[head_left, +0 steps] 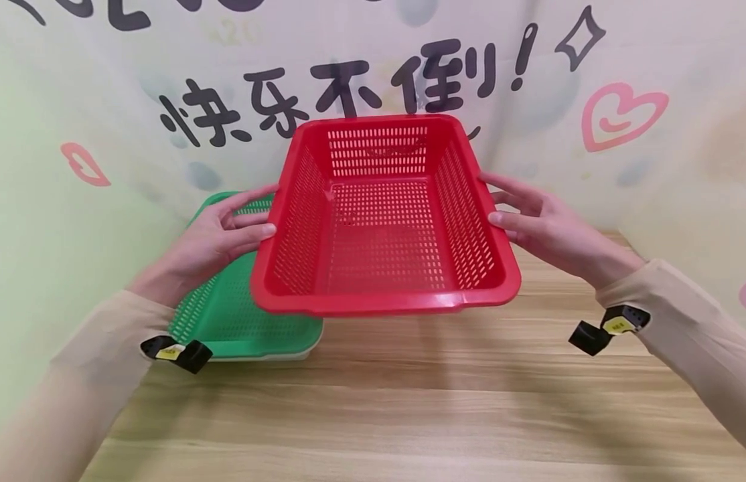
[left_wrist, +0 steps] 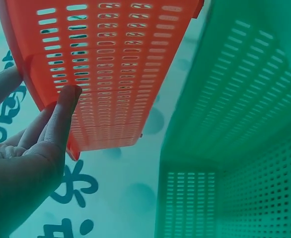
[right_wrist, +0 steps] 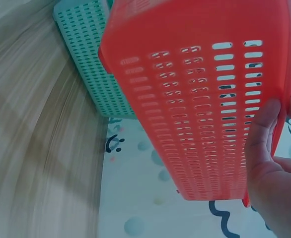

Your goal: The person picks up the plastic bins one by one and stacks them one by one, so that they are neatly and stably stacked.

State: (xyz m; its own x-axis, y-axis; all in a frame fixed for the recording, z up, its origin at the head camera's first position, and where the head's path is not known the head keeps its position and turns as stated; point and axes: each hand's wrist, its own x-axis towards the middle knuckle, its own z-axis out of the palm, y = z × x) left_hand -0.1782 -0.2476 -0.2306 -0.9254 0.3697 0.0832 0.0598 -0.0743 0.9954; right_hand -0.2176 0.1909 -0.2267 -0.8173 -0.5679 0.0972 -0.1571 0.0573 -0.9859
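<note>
Held up between both hands is a red plastic basket (head_left: 382,301) with slotted walls and a perforated base, its open top tilted toward me. My left hand (head_left: 219,231) grips the left rim, thumb on top. On the opposite rim my right hand (head_left: 544,227) grips in the same way. In the left wrist view the left hand's fingers (left_wrist: 66,106) lie against the slotted outer wall. The right wrist view has a right-hand finger (right_wrist: 262,131) against the other outer wall. Below and behind the left hand, a green basket (head_left: 240,314) sits on the table.
A white rim or container (head_left: 288,356) shows beneath the green basket. The wood-grain table (head_left: 409,415) runs back to a white cloth (head_left: 548,134) with black lettering and pink hearts. A pale green wall or sheet (head_left: 41,221) borders the left side.
</note>
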